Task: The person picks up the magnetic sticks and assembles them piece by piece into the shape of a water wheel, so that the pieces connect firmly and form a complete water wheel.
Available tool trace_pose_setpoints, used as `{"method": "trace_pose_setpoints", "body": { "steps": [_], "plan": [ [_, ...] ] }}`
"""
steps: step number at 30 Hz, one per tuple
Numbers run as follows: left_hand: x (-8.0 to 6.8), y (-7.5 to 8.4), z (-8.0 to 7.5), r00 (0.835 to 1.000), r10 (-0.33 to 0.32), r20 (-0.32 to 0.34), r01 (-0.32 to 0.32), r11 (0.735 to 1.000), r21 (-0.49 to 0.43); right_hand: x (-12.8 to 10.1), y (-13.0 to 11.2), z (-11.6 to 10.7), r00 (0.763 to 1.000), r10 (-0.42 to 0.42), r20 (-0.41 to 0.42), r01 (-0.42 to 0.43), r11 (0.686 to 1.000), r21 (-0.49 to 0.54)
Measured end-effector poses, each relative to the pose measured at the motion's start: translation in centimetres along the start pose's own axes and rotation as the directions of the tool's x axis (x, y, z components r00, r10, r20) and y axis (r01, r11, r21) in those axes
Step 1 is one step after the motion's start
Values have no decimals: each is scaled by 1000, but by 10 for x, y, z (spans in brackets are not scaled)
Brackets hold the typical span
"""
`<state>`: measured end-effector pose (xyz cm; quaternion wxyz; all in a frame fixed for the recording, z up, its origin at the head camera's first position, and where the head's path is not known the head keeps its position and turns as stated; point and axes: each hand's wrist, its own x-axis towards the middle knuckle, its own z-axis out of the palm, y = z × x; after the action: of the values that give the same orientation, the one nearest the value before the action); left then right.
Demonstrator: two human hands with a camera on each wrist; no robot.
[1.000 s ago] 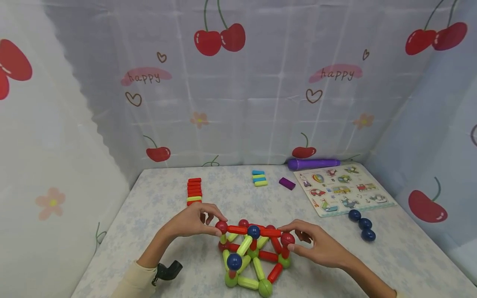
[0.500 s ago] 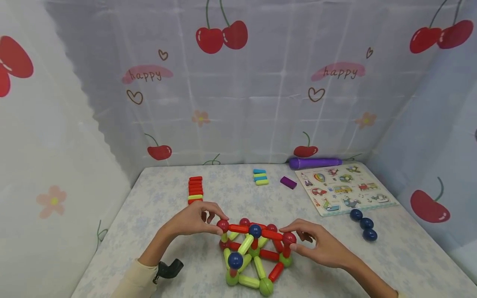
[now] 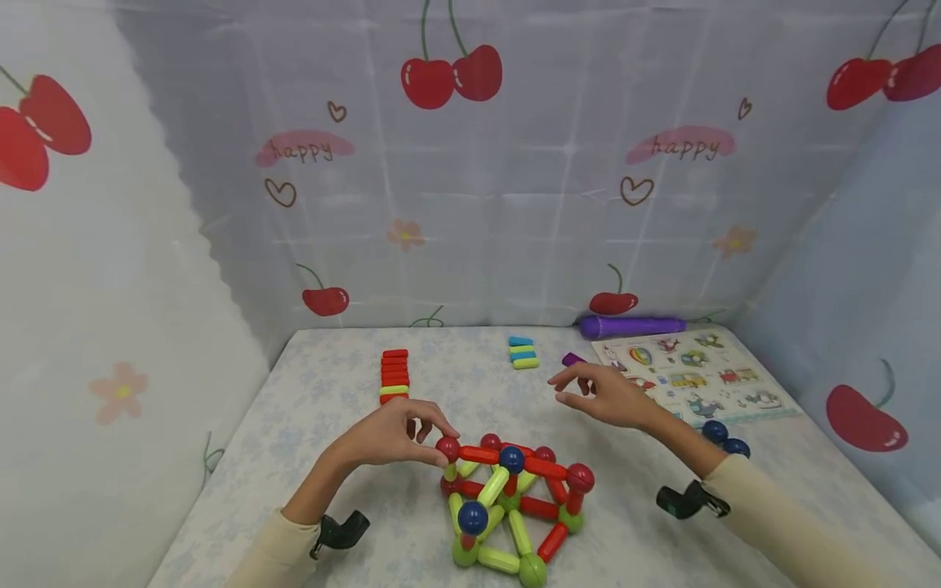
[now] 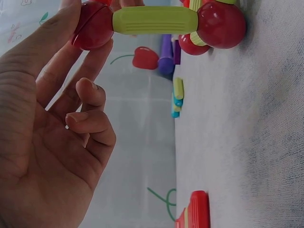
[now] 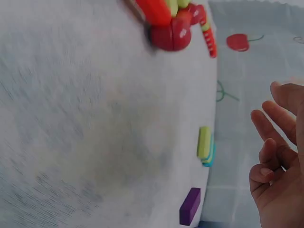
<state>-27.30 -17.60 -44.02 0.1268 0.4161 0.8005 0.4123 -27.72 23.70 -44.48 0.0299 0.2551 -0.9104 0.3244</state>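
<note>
My left hand (image 3: pixel 390 433) pinches a red ball (image 3: pixel 448 449) between thumb and fingers, at the upper left corner of a magnetic stick-and-ball structure (image 3: pixel 518 523). The left wrist view shows this red ball (image 4: pixel 94 26) joined by a yellow-green rod (image 4: pixel 156 20) to another red ball lower down. Red and yellow-green rods link red, blue and green balls into the frame. Holding nothing, my right hand (image 3: pixel 610 398) hovers over the table behind and right of the structure, with loosely bent fingers. In the right wrist view this hand (image 5: pixel 285 161) is partly cut off.
Several red rods (image 3: pixel 394 371), one yellow-green among them, lie at the back left. Blue and yellow-green rods (image 3: pixel 524 353) lie at the back middle, near a purple block (image 3: pixel 573 359). A purple microphone-shaped object (image 3: pixel 632 327), a picture board (image 3: pixel 706 376) and blue balls (image 3: pixel 715 431) are at the right.
My right hand has let go of the right red ball and moved up and back, away from the structure. My left hand still pinches its red ball. The head view has shifted slightly.
</note>
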Motion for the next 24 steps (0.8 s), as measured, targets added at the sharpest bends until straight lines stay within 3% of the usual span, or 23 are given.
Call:
{"method": "trace_pose_setpoints", "body": {
  "steps": [4,9,15,19,24],
  "plan": [
    [-2,-1,-1,1000,-19,-3,19,1000,5,44,28,10,999,-19,44,22,997,-74],
    [-1,1,0,1000,-27,0,27,1000,3,77,55,30,999,15,35,-11,992,-124],
    [1,3,5,999,-30,18,30,1000,-10,84,63,51,999,50,-20,-53,977,-206],
    [1,2,3,1000,-25,9,25,1000,-10,90,57,57,999,23,-50,-36,953,-299],
    [-1,0,-1,1000,-21,4,21,1000,-15,99,51,57,1000,-9,-24,-1,922,-387]
  ]
}}
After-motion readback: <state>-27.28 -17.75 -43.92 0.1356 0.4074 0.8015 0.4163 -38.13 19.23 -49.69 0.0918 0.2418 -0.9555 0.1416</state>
